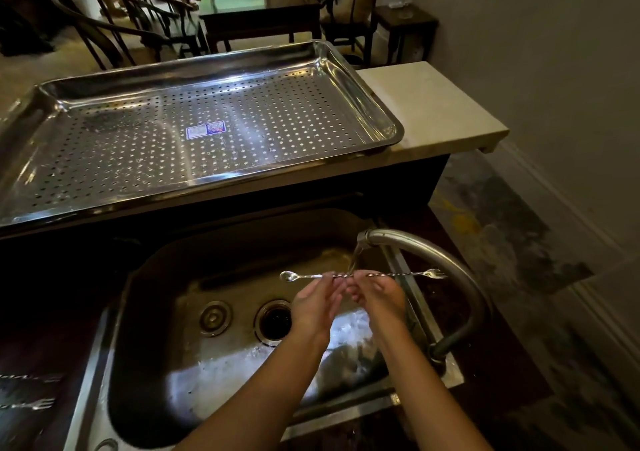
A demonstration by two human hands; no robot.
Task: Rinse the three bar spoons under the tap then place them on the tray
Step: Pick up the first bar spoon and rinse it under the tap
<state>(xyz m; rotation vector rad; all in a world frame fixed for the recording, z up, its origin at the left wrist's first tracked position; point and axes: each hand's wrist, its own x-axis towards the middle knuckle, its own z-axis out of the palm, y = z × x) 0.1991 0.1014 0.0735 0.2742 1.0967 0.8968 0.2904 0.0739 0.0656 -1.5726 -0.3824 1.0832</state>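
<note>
A twisted bar spoon (408, 274) with a small bowl at its left end and a fork at its right end lies level over the sink (145, 353). My left hand (313, 303) and my right hand (381, 296) pinch its middle with the fingertips. Water runs from the tap (426, 248) onto the spoon between my hands. Two more bar spoons (27, 405) lie on the dark counter at the far left, partly cut off by the frame. The perforated steel tray (377, 104) sits on the raised ledge behind the sink and holds no spoons.
The sink has a drain (274, 319) and a plug (214, 318) in its wet floor. A white stone ledge (433, 104) runs right of the tray. Dark wooden chairs and a table (259, 17) stand behind. A wall lies to the right.
</note>
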